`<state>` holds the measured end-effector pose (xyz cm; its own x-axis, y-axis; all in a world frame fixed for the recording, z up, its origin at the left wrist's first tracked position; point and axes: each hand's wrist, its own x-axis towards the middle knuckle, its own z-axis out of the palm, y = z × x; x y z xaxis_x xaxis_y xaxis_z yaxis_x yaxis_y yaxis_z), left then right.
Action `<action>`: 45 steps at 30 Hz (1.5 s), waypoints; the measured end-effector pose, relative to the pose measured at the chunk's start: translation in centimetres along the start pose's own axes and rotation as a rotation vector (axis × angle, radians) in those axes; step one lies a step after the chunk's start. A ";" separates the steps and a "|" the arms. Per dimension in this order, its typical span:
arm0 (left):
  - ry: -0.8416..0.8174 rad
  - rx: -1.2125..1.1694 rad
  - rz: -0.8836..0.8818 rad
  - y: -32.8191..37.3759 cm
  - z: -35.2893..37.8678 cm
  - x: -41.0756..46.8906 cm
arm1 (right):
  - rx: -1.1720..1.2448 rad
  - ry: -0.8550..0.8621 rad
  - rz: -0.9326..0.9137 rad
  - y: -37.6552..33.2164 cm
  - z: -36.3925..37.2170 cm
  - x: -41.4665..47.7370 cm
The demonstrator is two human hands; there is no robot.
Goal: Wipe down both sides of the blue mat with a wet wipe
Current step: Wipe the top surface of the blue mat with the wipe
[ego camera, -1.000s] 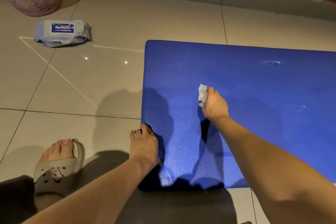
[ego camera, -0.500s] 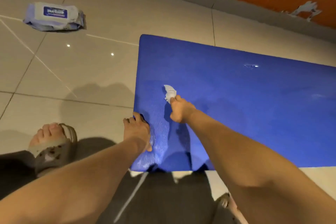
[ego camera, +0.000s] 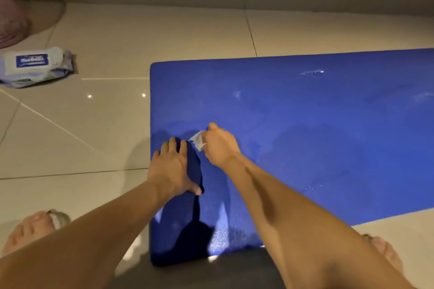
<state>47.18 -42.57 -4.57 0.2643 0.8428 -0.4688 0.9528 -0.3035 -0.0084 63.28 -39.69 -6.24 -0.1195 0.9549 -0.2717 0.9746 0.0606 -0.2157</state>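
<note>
R fingers (ego camera: pixel 213 127) tight round wipe (ego camera: pixel 198 141)

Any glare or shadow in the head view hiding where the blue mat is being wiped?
Head view: hand and arm shadows darken the blue foam mat beside the left hand; glare streaks its near edge; the white wet wipe in the right hand is readable; the sandalled foot at lower left is blurred.
</note>
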 end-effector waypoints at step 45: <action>-0.225 0.129 -0.054 2.9 0.5 3.4 | 0.251 0.379 0.630 17.7 1.1 -2.4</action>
<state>50.80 -40.81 -6.62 0.1598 0.7438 -0.6490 0.9338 -0.3271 -0.1449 80.62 -41.25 -10.44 0.5602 0.8241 -0.0837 0.7595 -0.5514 -0.3451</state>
